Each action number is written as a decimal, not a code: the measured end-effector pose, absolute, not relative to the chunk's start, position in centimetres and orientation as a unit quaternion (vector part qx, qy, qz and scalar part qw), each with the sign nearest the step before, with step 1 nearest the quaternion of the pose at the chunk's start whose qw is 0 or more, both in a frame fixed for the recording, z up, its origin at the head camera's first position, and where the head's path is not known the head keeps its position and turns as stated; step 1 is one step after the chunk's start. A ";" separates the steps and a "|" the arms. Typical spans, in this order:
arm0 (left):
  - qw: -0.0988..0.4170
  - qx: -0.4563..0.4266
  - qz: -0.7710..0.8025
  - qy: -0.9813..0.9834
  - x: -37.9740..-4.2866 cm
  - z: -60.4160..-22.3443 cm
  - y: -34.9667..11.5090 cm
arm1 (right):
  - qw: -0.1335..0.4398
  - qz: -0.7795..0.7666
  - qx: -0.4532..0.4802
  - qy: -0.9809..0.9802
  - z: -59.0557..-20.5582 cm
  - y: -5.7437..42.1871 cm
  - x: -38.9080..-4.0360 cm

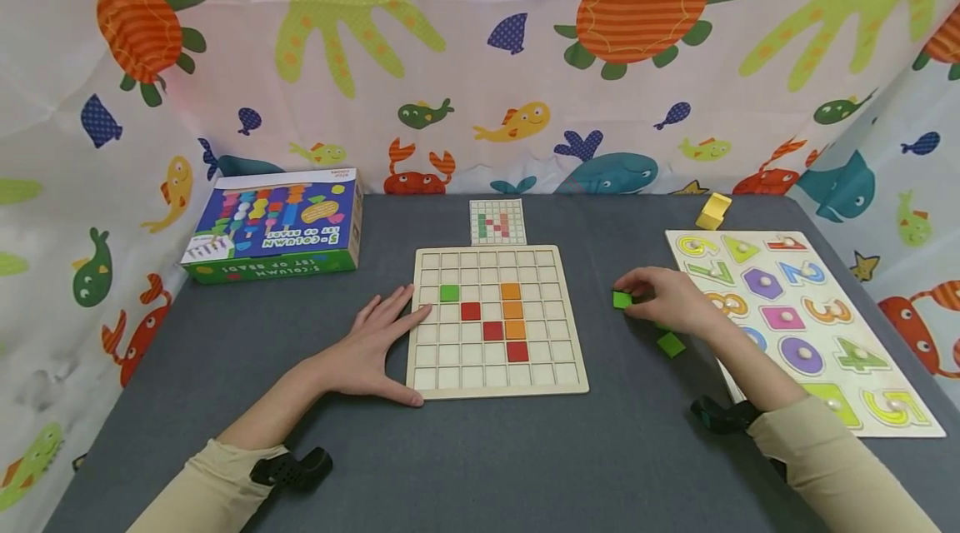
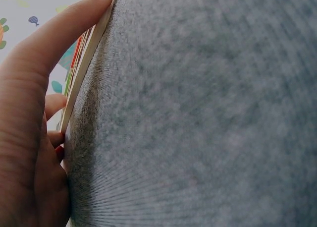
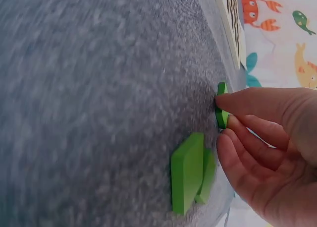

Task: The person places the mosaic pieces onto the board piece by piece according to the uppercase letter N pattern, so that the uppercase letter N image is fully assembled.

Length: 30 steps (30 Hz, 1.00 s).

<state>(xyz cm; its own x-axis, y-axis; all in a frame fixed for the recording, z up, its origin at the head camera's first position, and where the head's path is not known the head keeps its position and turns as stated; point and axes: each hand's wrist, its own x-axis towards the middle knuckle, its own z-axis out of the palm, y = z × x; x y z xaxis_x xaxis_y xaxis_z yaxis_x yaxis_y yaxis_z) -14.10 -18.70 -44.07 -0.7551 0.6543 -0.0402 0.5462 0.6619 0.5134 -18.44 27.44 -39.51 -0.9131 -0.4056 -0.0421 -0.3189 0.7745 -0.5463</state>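
Observation:
A wooden grid board (image 1: 442,381) lies in the middle of the table, with a green square tile (image 1: 449,293), orange tiles (image 1: 511,291) and red tiles (image 1: 492,331) in its cells. My left hand (image 1: 367,350) rests at the board's left side, fingers spread along that edge and thumb by the near corner. To the right of the board, my right hand (image 1: 671,300) pinches a small green square tile (image 3: 222,108) between thumb and fingers, at the table surface. Loose green tiles (image 1: 671,344) lie just below that hand, one partly hidden by it in the head view.
Behind the board lies a small pattern card (image 1: 498,222). A boxed bead set (image 1: 273,225) stands at the back left. On the right is a knob puzzle board (image 1: 757,312) of numbers and shapes, partly under my right forearm. Yellow blocks (image 1: 713,211) sit behind it.

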 end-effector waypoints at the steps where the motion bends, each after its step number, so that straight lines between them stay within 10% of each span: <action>1: 0.111 0.333 0.243 0.905 -14.1 -44.1 -18.7 | 0.076 -0.276 -0.194 0.939 -39.6 27.3 -18.5; 30: 0.105 0.336 0.238 0.905 -14.1 -43.9 -18.8 | 0.132 -0.400 -0.233 0.876 -40.3 12.8 -19.3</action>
